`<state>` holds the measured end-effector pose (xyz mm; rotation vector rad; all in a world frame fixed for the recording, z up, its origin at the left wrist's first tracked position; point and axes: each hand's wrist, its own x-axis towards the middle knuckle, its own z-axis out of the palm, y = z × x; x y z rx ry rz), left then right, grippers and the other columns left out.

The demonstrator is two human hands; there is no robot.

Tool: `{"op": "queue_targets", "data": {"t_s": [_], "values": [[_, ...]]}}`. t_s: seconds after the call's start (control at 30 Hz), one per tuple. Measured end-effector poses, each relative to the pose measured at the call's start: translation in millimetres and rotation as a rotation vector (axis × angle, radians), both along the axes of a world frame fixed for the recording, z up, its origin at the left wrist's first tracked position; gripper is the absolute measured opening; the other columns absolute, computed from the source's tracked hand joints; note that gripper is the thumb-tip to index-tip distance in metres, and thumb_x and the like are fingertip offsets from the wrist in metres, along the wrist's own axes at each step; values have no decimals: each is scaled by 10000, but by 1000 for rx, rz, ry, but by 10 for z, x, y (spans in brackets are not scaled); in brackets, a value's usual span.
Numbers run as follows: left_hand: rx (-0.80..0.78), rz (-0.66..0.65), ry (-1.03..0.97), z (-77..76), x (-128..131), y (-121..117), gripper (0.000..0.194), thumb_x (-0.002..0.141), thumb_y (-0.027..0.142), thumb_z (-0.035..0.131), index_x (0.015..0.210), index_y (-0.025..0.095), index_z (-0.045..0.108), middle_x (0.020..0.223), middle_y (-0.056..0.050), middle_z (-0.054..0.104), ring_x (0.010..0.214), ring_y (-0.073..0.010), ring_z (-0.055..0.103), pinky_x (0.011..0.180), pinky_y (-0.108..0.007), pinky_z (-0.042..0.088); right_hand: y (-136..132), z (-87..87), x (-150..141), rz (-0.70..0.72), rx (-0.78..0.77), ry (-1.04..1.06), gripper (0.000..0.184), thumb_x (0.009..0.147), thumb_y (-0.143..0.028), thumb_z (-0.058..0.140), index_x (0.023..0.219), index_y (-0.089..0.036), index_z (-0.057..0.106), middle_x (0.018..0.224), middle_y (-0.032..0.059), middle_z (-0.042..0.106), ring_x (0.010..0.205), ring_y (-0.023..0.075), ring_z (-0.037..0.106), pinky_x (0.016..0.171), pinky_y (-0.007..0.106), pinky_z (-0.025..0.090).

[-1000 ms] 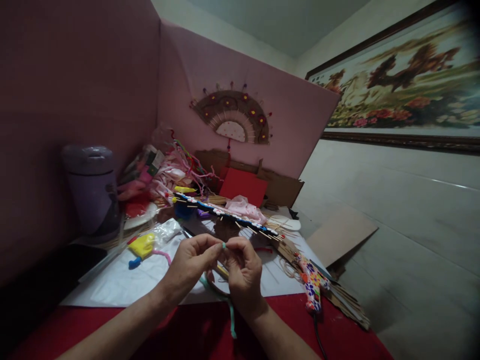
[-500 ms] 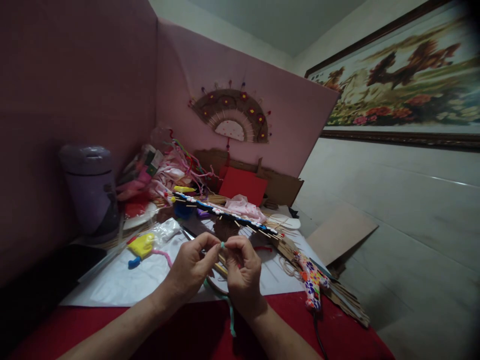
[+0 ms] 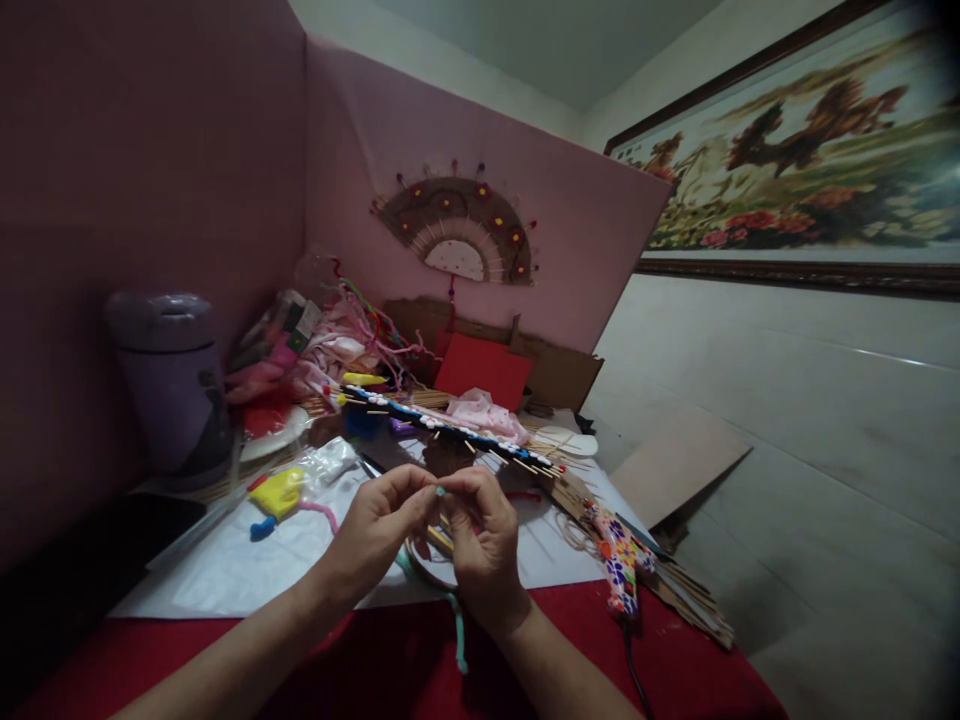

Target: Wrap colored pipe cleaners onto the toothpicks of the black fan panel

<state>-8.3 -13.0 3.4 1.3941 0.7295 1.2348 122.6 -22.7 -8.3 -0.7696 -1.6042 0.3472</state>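
My left hand (image 3: 390, 512) and my right hand (image 3: 481, 540) meet at the fingertips over the table's front. Both are closed in a pinch around a small mint-green piece (image 3: 440, 492), mostly covered by the fingers; whether it is clay or yarn I cannot tell. Below the right hand hangs a fuzzy mint-green strand (image 3: 460, 640), beside a dark curved edge partly hidden by the hands. Just beyond them lies a long black strip (image 3: 450, 428) trimmed with blue, white dots and thin wooden sticks. The open blades of what look like scissors (image 3: 371, 466) show left of the fingers.
At left are a yellow clay lump (image 3: 281, 494) and a purple lidded cup (image 3: 171, 385). A flowered glue gun (image 3: 621, 560) lies right, its cord hanging down. Behind stand a red card (image 3: 482, 370), pink fabric (image 3: 337, 355) and a decorated fan (image 3: 480, 215) on the pink panel.
The view has shifted slightly. Both hands stay pinched together around the mint-green piece; the right forefinger has bent over closer to the left fingertips, and less of the piece shows.
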Motion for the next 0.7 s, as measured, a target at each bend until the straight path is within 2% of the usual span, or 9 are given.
{"op": "queue_targets", "data": {"t_s": [0.33,0.53,0.7], "values": [[-227,-120,-190,-47,3,48,245,700,357,691,732,130,605,578,9,578,420,-83,483,389,-208,431,31,-56,-16,2,-20,35,120,858,-136,477,863,-203,576,819,25,545,763,155,542,678,283,435],[-146,-36,-84,22,-4,17,258,698,375,690,684,128,618,556,6,580,423,-90,498,391,-202,428,35,-47,-18,-51,81,-20,162,823,-90,458,876,-194,570,804,33,524,766,162,528,669,295,434],[-186,-38,-79,56,-23,30,246,672,358,717,660,130,624,552,8,570,449,-82,484,405,-183,420,54,-3,-7,-109,177,-113,175,778,-72,470,878,-177,568,813,47,539,787,179,521,689,315,433]]}}
